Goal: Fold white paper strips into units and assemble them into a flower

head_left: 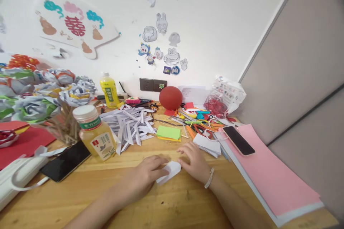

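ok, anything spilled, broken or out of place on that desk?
No spill or breakage visible; the green-banded bottle and yellow bottle stand upright and capped. Mildly odd: the white paper strips, heaped every which way beyond the left hand, look untidy against the neater green paper slips nearby.

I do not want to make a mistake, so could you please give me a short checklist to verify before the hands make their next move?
1. Left hand on the folded white paper: ok, it touches the left part.
2. Right hand at the paper: ok, at its right edge; a firm grip is not visible.
3. Folds exact: cannot tell, the left hand covers some of the paper.
4. Nearer drink bottle upright with its cap on: ok.
5. Pink sheet free of objects: not ok, a phone lies partly on it.
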`<state>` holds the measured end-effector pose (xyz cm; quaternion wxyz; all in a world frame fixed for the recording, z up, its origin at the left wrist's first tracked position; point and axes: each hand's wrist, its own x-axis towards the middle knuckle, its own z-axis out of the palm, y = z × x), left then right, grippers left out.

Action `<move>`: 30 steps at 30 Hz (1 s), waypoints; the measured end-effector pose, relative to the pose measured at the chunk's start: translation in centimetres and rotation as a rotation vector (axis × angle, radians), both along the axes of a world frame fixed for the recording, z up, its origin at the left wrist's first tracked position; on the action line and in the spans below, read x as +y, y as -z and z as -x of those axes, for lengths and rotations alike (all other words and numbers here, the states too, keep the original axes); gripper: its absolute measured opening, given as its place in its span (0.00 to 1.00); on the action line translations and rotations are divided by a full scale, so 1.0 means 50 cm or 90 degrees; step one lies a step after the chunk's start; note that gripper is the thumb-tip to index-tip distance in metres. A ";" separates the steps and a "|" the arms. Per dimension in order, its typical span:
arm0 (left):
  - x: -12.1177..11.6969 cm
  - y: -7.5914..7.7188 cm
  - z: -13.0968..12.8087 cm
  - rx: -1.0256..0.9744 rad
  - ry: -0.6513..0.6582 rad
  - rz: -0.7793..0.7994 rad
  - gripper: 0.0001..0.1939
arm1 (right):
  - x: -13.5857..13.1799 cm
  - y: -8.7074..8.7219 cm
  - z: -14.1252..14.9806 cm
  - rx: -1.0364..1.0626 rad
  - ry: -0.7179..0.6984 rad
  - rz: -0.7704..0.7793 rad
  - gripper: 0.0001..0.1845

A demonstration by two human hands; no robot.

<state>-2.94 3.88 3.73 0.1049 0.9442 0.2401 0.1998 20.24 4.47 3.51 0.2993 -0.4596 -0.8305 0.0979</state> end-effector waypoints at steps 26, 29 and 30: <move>0.019 -0.004 0.009 0.000 0.014 -0.141 0.12 | -0.004 0.028 0.017 -0.064 -0.167 -0.056 0.07; 0.015 -0.004 0.004 0.025 0.018 -0.180 0.14 | -0.001 0.028 0.014 -0.090 -0.202 -0.039 0.04; 0.013 -0.006 0.004 0.032 0.022 -0.178 0.13 | 0.000 0.027 0.013 -0.097 -0.205 -0.036 0.03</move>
